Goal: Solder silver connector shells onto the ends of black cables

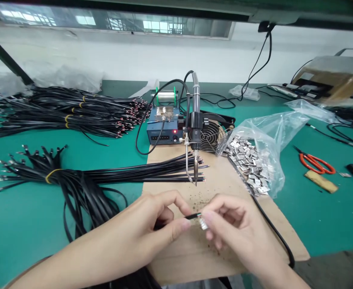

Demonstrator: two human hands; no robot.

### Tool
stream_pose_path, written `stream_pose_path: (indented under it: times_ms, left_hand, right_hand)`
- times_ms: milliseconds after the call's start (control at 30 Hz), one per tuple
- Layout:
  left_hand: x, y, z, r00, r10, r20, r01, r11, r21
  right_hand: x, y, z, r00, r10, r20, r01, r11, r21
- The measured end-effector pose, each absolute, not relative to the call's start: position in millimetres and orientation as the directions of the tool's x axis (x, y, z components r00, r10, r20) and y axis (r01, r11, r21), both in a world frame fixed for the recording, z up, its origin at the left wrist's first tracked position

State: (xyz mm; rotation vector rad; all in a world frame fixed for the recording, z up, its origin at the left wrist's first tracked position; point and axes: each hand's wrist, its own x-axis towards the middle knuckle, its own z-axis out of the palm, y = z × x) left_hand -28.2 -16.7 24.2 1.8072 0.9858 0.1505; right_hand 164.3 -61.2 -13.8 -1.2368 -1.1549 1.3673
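My left hand [164,224] pinches a black cable [191,216] between thumb and index finger, its end pointing right. In my right hand [227,220], a small silvery metal piece [203,224] is held between thumb and fingers, right at the cable's end. Whether the two are joined is too small to tell. Both hands are over the brown board [176,257], just below the tip of an upright soldering iron [196,168]. A bundle of black cables [128,172] with a yellow tie lies to the left of the iron.
Behind stand a blue soldering station [161,134], a solder spool [166,95] and a fan [209,136]. A plastic bag of metal pieces [250,164] lies right of the iron. Farther right are orange-handled scissors [316,163] and a yellow sponge [321,181]. More cable bundles [74,112] lie back left.
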Motion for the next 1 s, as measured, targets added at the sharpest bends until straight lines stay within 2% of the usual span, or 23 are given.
stream_pose_path:
  times_ms: [100,233,433,700,1000]
  left_hand:
    - [-29,-15,22,0.621,0.711,-0.329,0.559,-0.108,0.822]
    - [-19,7,13,0.586,0.768,-0.261,0.594,-0.187,0.783]
    - [-1,42,-4,0.553,0.793,-0.254,0.549,-0.118,0.828]
    - [0,33,-12,0.565,0.798,-0.212,0.523,-0.148,0.839]
    - [4,31,-6,0.554,0.796,-0.242,0.494,-0.081,0.866]
  right_hand:
    - [185,-56,-10,0.044,0.98,-0.193,-0.041,-0.191,-0.981]
    - [199,-39,-12,-0.093,0.957,-0.276,0.048,-0.273,-0.961]
    - [187,-6,-22,-0.183,0.901,-0.394,-0.006,-0.401,-0.916]
    - [181,1,-35,-0.195,0.921,-0.337,-0.208,-0.375,-0.903]
    - [182,-1,-31,-0.182,0.916,-0.358,-0.225,-0.393,-0.891]
